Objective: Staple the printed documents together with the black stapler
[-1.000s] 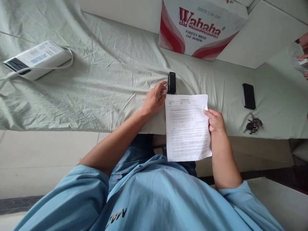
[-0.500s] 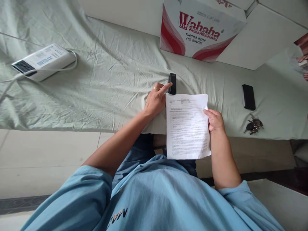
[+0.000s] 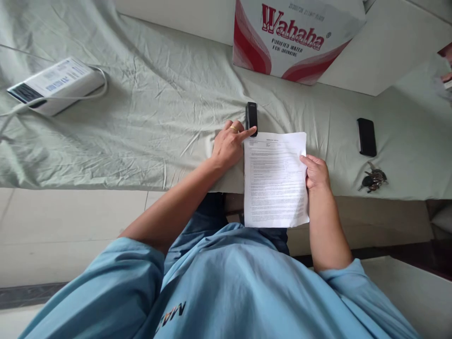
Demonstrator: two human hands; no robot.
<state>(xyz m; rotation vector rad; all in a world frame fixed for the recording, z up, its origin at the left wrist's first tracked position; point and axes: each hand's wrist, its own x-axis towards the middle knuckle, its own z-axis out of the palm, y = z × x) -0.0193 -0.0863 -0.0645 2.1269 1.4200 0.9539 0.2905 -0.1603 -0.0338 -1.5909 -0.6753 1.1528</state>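
A small black stapler (image 3: 251, 115) lies on the cloth, its near end at the top left corner of a printed sheet of paper (image 3: 275, 183). My left hand (image 3: 229, 145) has its index finger stretched across the stapler's near end, touching the top. The other fingers are curled beside it, a ring on one, and the thumb is hidden. With the thumb on top and fingers beneath, my right hand (image 3: 316, 172) pinches the sheet's right edge. The lower part of the paper hangs past the table edge above my lap.
A pale green cloth (image 3: 169, 108) covers the table. Toward the back stands a water carton (image 3: 293, 47). On the left lies a white box-shaped device (image 3: 58, 84) with a cable. A black phone (image 3: 367, 137) and a bunch of keys (image 3: 373, 180) lie to the right. Part of another person's hand shows at far right.
My left index finger has slid along the stapler from near its middle to the end by the paper. My right hand keeps its grip on the sheet. The view has shifted slightly.
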